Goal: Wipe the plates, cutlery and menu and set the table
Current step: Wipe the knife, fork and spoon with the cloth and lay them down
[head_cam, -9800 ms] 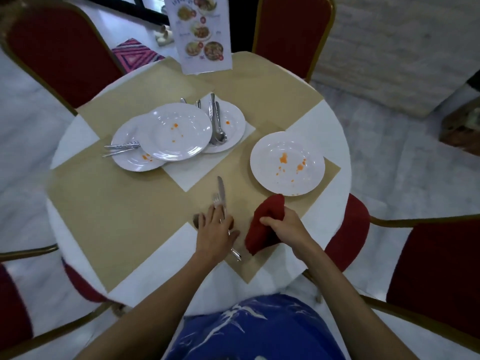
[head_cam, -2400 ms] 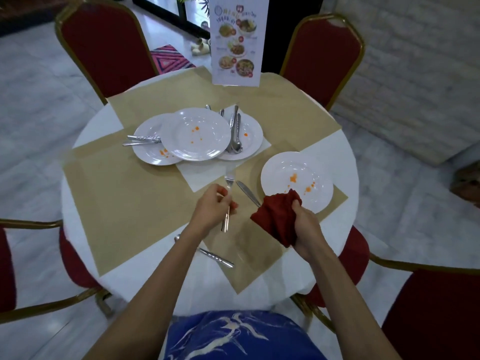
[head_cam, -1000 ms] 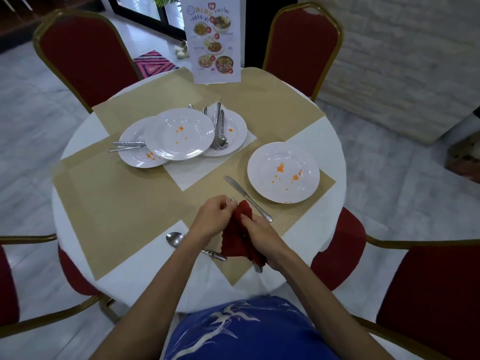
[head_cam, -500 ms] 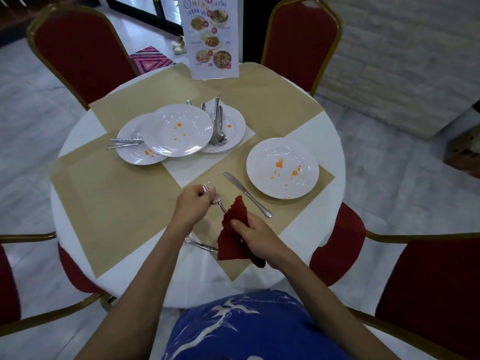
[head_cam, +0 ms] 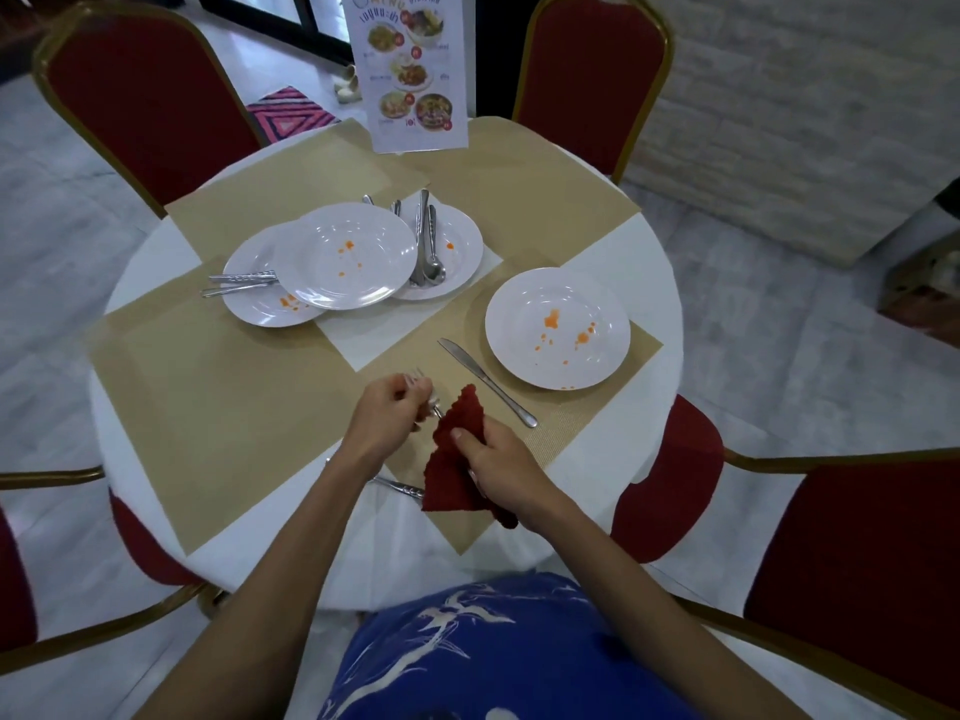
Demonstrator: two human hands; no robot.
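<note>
My left hand (head_cam: 387,418) grips a fork (head_cam: 422,383) by its head end, tines poking out past the fingers. My right hand (head_cam: 501,467) holds a dark red cloth (head_cam: 457,459) wrapped around the fork's handle. A knife (head_cam: 485,381) lies on the tan placemat beside a stained white plate (head_cam: 558,328). A spoon handle (head_cam: 400,486) shows under my left forearm. Three overlapping stained plates (head_cam: 348,262) sit farther back with cutlery (head_cam: 428,239) on them. The menu (head_cam: 413,70) stands at the far edge.
The round table (head_cam: 641,241) has a white cloth and tan placemats (head_cam: 218,397). Red chairs with gold frames (head_cam: 140,90) ring it. More cutlery (head_cam: 239,283) rests on the leftmost plate. A patterned rug (head_cam: 291,109) lies on the floor beyond.
The fork was lifted from the mat by my left hand and the cloth wrapped around it. Over the last half second the hands hardly shifted.
</note>
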